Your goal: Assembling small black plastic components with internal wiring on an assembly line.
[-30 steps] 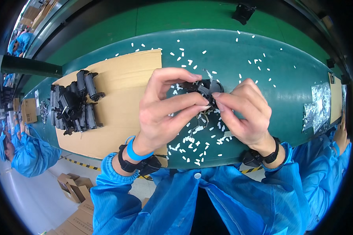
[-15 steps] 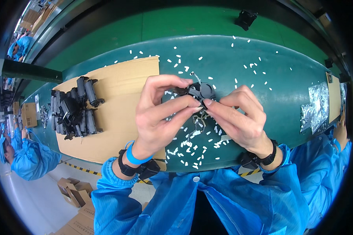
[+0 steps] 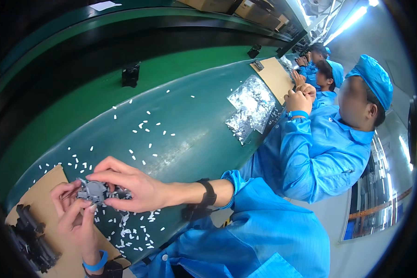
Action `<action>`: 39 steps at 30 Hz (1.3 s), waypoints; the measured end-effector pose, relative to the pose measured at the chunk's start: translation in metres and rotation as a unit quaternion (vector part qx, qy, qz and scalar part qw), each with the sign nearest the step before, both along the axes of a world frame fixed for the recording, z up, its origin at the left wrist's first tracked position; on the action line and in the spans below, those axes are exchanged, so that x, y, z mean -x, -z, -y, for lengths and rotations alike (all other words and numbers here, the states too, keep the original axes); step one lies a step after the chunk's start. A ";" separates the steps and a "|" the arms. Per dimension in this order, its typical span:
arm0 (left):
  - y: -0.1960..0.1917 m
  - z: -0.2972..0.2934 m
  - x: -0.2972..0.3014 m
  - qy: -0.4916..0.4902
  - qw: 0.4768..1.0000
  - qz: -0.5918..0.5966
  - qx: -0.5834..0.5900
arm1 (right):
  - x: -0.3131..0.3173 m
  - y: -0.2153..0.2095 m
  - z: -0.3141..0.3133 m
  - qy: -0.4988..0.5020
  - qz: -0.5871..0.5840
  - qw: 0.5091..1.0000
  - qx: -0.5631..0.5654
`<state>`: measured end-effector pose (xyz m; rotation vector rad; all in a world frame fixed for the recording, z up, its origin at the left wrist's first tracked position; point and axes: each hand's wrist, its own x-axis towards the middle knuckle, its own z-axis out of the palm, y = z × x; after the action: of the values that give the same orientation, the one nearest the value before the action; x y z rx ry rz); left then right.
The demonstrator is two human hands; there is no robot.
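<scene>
A dark grey plastic part with a rounded face is held between my two hands over the green table. My left hand pinches its near left side with thumb and fingertips. On the other side, my right hand is closed about the part, fingers along the top and thumb below. The part's underside is mostly covered by fingers. Small white pieces lie scattered on the table under and around my hands. Beside my left hand, several black plastic parts are heaped on a brown cardboard sheet.
Clear plastic bags rest on the green table toward the right. A co-worker in blue sits close on that side, hands over another cardboard sheet. A black object stands beyond the table's far edge.
The head view has swung right, so my hands now appear at lower left and the co-workers come into sight. Both hands still hold the grey part, whose round face now shows more.
</scene>
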<state>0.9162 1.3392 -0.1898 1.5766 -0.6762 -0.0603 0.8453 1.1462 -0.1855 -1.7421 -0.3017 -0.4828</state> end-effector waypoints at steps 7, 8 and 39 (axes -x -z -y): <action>-0.002 0.008 0.007 0.038 0.998 0.045 -0.002 | 0.003 0.005 0.021 0.003 -0.032 0.991 0.132; -0.003 0.015 0.004 0.025 0.999 0.045 0.017 | 0.000 -0.004 0.029 0.033 -0.018 0.984 0.172; 0.013 0.013 -0.022 -0.088 0.981 0.042 0.166 | -0.248 0.011 0.017 0.023 -0.104 0.920 0.376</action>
<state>0.9383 1.3265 -0.2032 1.3147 -0.5751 0.2414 1.0934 1.1291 -0.1968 -2.5349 -0.3170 -0.2112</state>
